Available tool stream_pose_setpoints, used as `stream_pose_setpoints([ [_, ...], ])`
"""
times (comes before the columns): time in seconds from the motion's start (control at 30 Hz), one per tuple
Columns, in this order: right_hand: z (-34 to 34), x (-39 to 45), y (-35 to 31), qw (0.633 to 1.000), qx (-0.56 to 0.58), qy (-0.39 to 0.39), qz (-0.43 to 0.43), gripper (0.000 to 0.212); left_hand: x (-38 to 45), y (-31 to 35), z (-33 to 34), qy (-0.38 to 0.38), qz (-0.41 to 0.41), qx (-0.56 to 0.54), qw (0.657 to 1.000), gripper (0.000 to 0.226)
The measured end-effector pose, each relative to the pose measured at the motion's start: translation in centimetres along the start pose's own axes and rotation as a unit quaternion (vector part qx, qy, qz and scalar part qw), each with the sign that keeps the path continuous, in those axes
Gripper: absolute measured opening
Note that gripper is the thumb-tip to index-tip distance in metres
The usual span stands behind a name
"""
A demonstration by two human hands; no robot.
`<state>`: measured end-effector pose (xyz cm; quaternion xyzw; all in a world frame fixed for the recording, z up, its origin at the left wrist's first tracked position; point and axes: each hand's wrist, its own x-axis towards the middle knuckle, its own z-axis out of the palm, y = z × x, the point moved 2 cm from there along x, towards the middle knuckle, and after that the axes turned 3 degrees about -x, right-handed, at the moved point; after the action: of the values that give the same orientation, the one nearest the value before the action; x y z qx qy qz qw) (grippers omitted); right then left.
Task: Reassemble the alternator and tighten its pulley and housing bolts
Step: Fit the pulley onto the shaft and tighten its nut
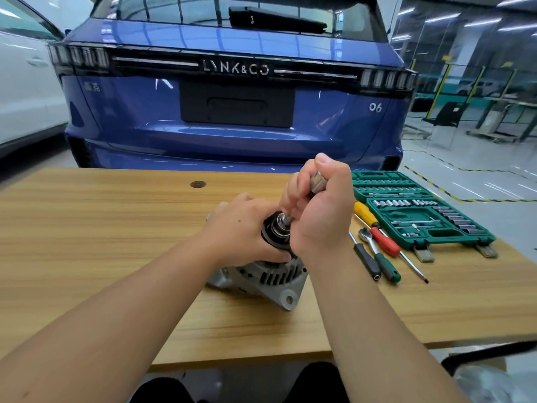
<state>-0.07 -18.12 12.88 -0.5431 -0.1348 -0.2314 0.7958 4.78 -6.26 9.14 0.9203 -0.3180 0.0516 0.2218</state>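
A silver alternator [267, 279] with slotted housing stands on the wooden table [101, 228], its black pulley [274, 232] pointing up toward me. My left hand [241, 228] curls round the pulley from the left and grips it. My right hand [321, 207] holds a chrome socket tool [316, 181] in its fist, thumb on top; the tool's lower end meets the nut at the pulley's centre [286, 219]. Most of the tool is hidden inside my fingers.
Right of the alternator lie a black-handled driver [367, 261], a green-handled ratchet [380, 257], and a yellow-and-red screwdriver [377, 228]. An open green socket case [421, 210] sits at the table's right. A blue car's rear [232, 112] stands just beyond the table.
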Motion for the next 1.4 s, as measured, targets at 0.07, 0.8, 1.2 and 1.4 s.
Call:
stream_pose_setpoints([
  [0.07,-0.5,0.1,-0.5,0.998,0.021,-0.058,0.012,0.035,0.1,-0.1,0.1,0.003,-0.007,0.016,1.000,0.055],
  [0.8,-19.0,20.4,10.2,0.914,-0.288,0.227,0.172,0.045,0.4,-0.1,1.7,0.088,-0.008,0.078,0.993,0.076],
  [1.2,-22.1,19.3,9.0,0.809,-0.524,0.221,0.151,0.045,0.5,-0.2,1.9,0.061,-0.020,0.082,0.995,0.080],
  [1.4,-14.5,12.7,6.1,0.828,-0.539,0.122,-0.089,0.034,0.4,-0.2,1.4,0.036,-0.018,0.054,0.998,0.097],
])
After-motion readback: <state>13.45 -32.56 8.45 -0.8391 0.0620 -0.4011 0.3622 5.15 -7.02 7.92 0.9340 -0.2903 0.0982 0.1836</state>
